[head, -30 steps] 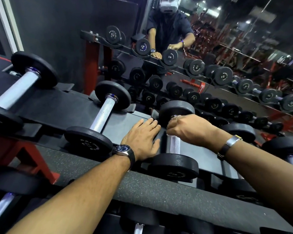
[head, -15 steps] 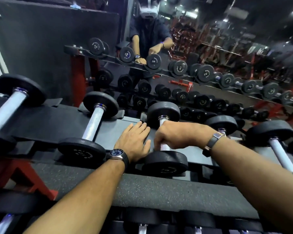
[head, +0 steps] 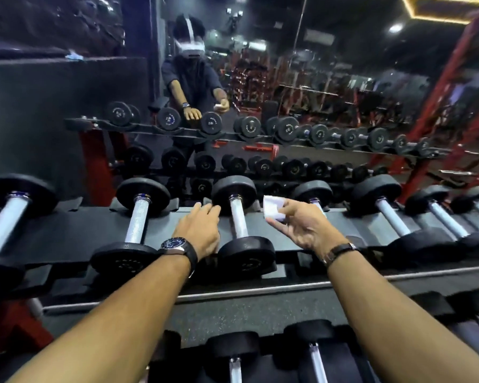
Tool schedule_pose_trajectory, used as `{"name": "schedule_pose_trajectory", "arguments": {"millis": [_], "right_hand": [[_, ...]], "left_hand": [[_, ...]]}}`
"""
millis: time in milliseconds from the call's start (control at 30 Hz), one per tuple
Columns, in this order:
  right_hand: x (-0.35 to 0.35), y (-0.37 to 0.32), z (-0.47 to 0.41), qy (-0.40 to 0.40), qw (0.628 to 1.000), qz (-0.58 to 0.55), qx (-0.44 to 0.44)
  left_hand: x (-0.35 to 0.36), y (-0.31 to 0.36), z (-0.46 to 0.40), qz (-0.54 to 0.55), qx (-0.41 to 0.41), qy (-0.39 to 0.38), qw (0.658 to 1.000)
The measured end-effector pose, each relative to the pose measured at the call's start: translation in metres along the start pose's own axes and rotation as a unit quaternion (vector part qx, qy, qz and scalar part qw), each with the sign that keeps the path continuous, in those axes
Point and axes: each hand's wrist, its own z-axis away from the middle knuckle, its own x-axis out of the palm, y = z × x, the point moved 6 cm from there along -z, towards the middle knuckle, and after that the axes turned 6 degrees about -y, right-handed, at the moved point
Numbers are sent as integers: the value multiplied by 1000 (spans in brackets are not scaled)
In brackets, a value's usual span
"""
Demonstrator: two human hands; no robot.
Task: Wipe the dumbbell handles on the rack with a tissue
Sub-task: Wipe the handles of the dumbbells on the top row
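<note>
Black rubber dumbbells lie in a row across the top shelf of the rack, their pale metal handles pointing away from the camera. The left hand rests flat on the shelf, its fingers released and straight, just left of the middle dumbbell; a dark-faced watch sits on that wrist. The right hand hovers palm-up above the shelf, to the right of that dumbbell's handle and clear of it, pinching a folded white tissue between thumb and fingertips. A brown-strapped watch is on the right wrist. Behind the rack a mirror reflects the person, the dumbbell row and red gym frames. More dumbbells sit on the lower shelf.
</note>
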Motion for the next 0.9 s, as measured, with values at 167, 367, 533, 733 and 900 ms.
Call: {"name": "schedule_pose_trajectory", "arguments": {"millis": [167, 367, 533, 733, 900], "right_hand": [[-19, -7, 17, 23, 998, -6, -51], [-71, -52, 23, 61, 964, 233, -109], [-137, -93, 1, 79, 882, 446, -129], [-183, -116, -20, 46, 772, 602, -199], [-187, -104, -31, 33, 628, 723, -286]], "left_hand": [[-26, 40, 1, 46, 62, 46, 996], [-31, 108, -9, 31, 94, 7, 995], [-18, 161, -24, -14, 65, -1, 998], [32, 206, -49, -45, -22, -38, 998], [82, 208, -57, 52, -147, -54, 986]]}}
